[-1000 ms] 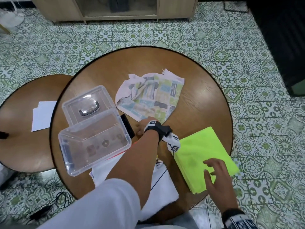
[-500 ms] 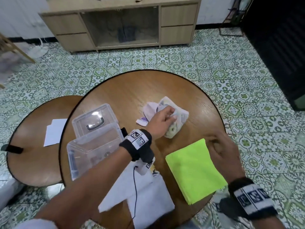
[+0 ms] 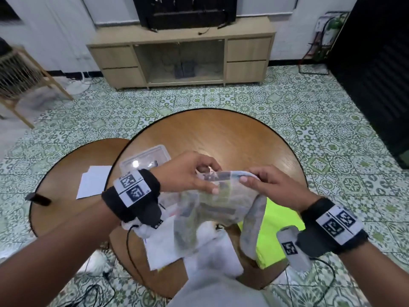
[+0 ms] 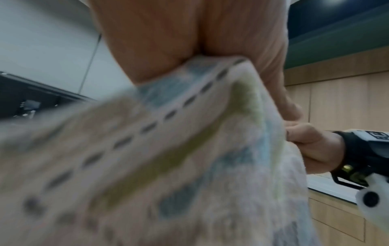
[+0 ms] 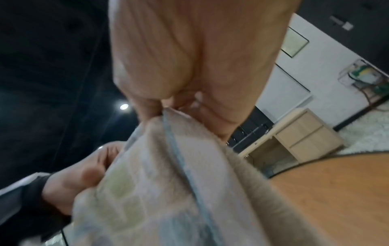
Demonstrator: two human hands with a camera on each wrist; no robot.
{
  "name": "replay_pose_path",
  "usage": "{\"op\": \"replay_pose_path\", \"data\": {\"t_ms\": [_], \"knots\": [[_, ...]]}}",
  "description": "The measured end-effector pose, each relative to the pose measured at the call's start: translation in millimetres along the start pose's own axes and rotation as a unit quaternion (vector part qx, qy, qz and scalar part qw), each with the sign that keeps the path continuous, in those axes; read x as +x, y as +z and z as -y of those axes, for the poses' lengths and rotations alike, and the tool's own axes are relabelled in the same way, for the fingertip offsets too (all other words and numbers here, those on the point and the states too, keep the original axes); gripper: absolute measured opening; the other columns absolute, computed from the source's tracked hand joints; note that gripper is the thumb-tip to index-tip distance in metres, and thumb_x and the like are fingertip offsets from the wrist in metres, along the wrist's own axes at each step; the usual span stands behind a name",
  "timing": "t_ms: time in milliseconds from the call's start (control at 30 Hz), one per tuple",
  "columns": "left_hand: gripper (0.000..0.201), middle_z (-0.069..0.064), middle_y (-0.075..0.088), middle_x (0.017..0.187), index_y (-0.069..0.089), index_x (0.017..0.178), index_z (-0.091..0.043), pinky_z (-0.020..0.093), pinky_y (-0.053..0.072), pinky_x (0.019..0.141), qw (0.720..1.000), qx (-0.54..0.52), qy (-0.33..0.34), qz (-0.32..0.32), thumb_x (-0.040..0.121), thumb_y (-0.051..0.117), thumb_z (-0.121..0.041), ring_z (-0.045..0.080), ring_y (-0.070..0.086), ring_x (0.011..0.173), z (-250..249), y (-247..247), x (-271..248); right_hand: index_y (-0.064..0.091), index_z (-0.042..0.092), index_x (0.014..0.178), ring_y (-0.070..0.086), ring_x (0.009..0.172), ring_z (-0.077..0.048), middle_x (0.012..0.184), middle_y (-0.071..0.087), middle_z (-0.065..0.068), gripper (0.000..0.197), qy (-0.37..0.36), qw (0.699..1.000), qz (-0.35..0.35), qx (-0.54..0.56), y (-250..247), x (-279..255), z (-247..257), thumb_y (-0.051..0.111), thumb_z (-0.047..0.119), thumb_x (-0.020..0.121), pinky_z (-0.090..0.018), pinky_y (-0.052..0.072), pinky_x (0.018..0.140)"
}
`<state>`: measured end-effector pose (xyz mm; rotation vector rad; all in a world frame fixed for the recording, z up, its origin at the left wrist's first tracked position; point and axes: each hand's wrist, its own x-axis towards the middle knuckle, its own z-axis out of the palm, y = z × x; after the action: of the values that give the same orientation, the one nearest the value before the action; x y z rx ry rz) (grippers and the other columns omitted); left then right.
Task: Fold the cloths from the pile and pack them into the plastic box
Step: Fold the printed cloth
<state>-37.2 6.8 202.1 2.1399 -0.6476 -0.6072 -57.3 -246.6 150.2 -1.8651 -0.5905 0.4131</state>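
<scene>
Looking down from the head view, the left hand (image 3: 188, 171) and right hand (image 3: 269, 187) each pinch the top edge of a patterned cloth (image 3: 212, 209), lifted above the round counter (image 3: 221, 134); it sags between them and hangs down toward the person. Under it lie a yellow-green cloth (image 3: 278, 222) on the right and white cloths (image 3: 163, 244) nearer the person. The clear plastic box (image 3: 148, 158) sits on the counter behind the left wrist, mostly hidden. A smaller round table (image 3: 66, 173) to the left carries white paper (image 3: 93, 185).

From the left wrist, the left hand (image 4: 189, 41) clamps the cloth (image 4: 168, 149) between thumb and fingers; the cloth is blurred and fills most of the view. The right hand (image 4: 313, 144) grips its far edge.

From the right wrist, the right hand (image 5: 189, 66) pinches a hem of the cloth (image 5: 168, 183), probably a corner, though blur makes that unsure. The left hand (image 5: 80, 174) holds it at lower left, with the counter (image 5: 336, 191) at right.
</scene>
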Motion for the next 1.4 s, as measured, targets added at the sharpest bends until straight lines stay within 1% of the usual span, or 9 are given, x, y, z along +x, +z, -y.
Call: {"op": "replay_pose_path", "data": {"t_ms": [133, 300, 533, 700, 900, 1033, 1167, 1267, 1400], "knots": [[0.015, -0.013, 0.058, 0.06, 0.064, 0.075, -0.023, 0.02, 0.038, 0.052, 0.995, 0.083, -0.011, 0.056, 0.083, 0.075, -0.029, -0.001, 0.049, 0.053, 23.4, -10.7, -28.4, 0.062, 0.03, 0.089, 0.055, 0.07, 0.002, 0.075, 0.059, 0.02, 0.018, -0.037, 0.97, -0.17, -0.171, -4.5, -13.1, 3.0, 0.052, 0.016, 0.093, -0.013, 0.038, 0.064], [0.038, -0.007, 0.041, 0.061, 0.054, 0.071, -0.023, 0.034, 0.029, 0.052, 0.995, 0.049, 0.031, -0.078, 0.093, 0.051, -0.054, 0.012, 0.038, 0.055, 39.8, -41.0, -49.5, 0.063, 0.018, 0.092, 0.061, 0.075, -0.02, 0.082, 0.063, 0.004, 0.019, -0.011, 0.924, -0.213, -0.316, -18.8, -17.7, -6.1, 0.048, 0.019, 0.081, -0.038, 0.05, 0.068], [0.048, -0.004, 0.057, 0.066, 0.046, 0.078, -0.038, 0.031, 0.039, 0.053, 0.952, 0.275, -0.001, -0.132, 0.077, 0.03, -0.084, 0.013, 0.054, 0.06, 35.5, -92.6, -65.4, 0.059, 0.01, 0.082, 0.058, 0.07, -0.031, 0.075, 0.061, -0.011, 0.014, 0.072, 0.868, -0.279, -0.405, -45.6, -15.3, -25.2, 0.047, 0.017, 0.083, -0.04, 0.046, 0.062], [0.039, -0.006, 0.059, 0.073, 0.052, 0.088, -0.028, 0.034, 0.043, 0.059, 0.935, 0.316, -0.03, -0.157, 0.087, 0.041, -0.065, 0.013, 0.055, 0.067, 40.7, -118.7, -84.4, 0.055, 0.01, 0.082, 0.05, 0.061, -0.027, 0.065, 0.056, -0.01, 0.012, 0.089, 0.875, -0.291, -0.378, -64.1, -17.5, -22.2, 0.044, 0.015, 0.082, -0.035, 0.038, 0.057], [0.054, -0.009, 0.06, 0.073, 0.056, 0.081, -0.026, 0.034, 0.043, 0.063, 0.944, 0.293, -0.03, -0.15, 0.084, 0.025, -0.07, 0.003, 0.055, 0.068, 53.6, -138.9, -99.3, 0.054, 0.017, 0.072, 0.051, 0.06, -0.017, 0.063, 0.055, -0.002, 0.028, 0.063, 0.935, -0.127, -0.325, -70.9, -26.3, -11.4, 0.033, 0.033, 0.083, -0.033, 0.037, 0.056], [0.042, -0.008, 0.06, 0.078, 0.057, 0.088, -0.026, 0.03, 0.041, 0.062, 0.944, 0.29, -0.041, -0.151, 0.09, 0.033, -0.06, 0.01, 0.056, 0.073, 61.6, -148.4, -97.4, 0.051, 0.017, 0.08, 0.048, 0.065, -0.013, 0.072, 0.05, 0.005, 0.026, 0.051, 0.91, -0.102, -0.4, -77.5, -21.3, -2.9, 0.033, 0.035, 0.086, -0.028, 0.033, 0.057], [0.003, 0.003, 0.06, 0.084, 0.062, 0.092, -0.015, 0.031, 0.04, 0.065, 0.906, 0.314, 0.009, -0.283, 0.094, 0.059, -0.017, 0.025, 0.055, 0.079, 60.3, -164.1, -87.0, 0.061, 0.015, 0.093, 0.048, 0.074, -0.016, 0.081, 0.051, 0.005, 0.006, 0.056, 0.852, -0.199, -0.48, -96.4, -4.1, 14.7, 0.059, 0.013, 0.088, -0.029, 0.033, 0.063], [0.022, 0.002, 0.068, 0.087, 0.067, 0.093, -0.016, 0.018, 0.045, 0.075, 0.895, 0.259, 0.028, -0.362, 0.084, 0.065, 0.004, 0.007, 0.059, 0.079, 60.9, -183.9, -86.1, 0.065, 0.016, 0.088, 0.052, 0.063, -0.009, 0.069, 0.057, 0.007, 0.008, 0.092, 0.874, -0.249, -0.407, -109.6, -2.4, 26.8, 0.071, 0.012, 0.084, -0.025, 0.033, 0.053], [0.017, -0.037, 0.063, 0.07, 0.069, 0.097, -0.006, -0.002, 0.039, 0.068, 0.886, 0.157, 0.008, -0.436, 0.083, 0.067, 0.004, -0.019, 0.056, 0.069, 66.9, -199.0, -88.9, 0.067, 0.021, 0.073, 0.052, 0.057, -0.015, 0.06, 0.061, 0.005, 0.013, 0.106, 0.914, -0.229, -0.318, -117.7, -12.6, 28.2, 0.078, 0.019, 0.08, -0.026, 0.034, 0.051]]}}
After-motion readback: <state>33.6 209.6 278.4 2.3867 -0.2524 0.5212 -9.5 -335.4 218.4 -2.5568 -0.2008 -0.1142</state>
